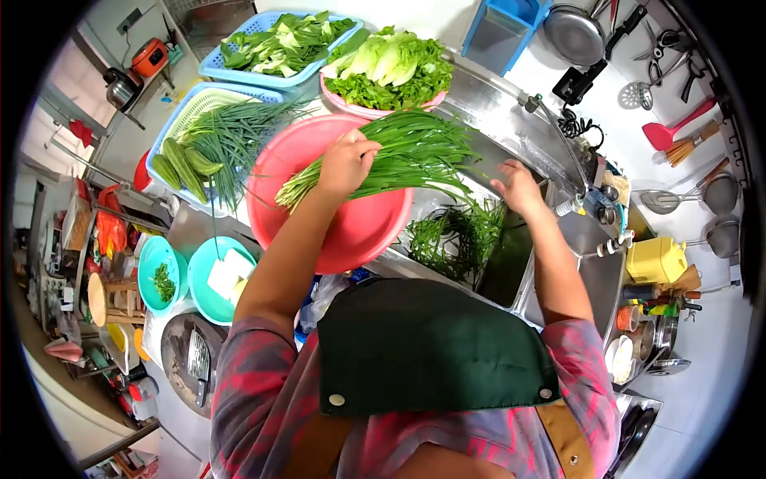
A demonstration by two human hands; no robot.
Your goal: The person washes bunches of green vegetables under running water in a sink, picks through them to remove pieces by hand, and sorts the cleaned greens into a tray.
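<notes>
My left hand (348,164) is closed around a bunch of long green chives (423,152), holding it over the pink basin (271,172). The pale stem ends point to the lower left, and the leaves reach right over the sink. My right hand (519,188) is over the sink's right side, fingers apart, with nothing in it. More loose greens (455,239) lie below in the metal sink (507,263).
Blue baskets hold leafy greens (287,44), scallions (227,140) and cucumber-like vegetables (187,164). Lettuce (387,68) sits behind the basin. Teal bowls (209,291) and a cleaver (199,359) are at lower left. The faucet (558,132) rises beside the sink.
</notes>
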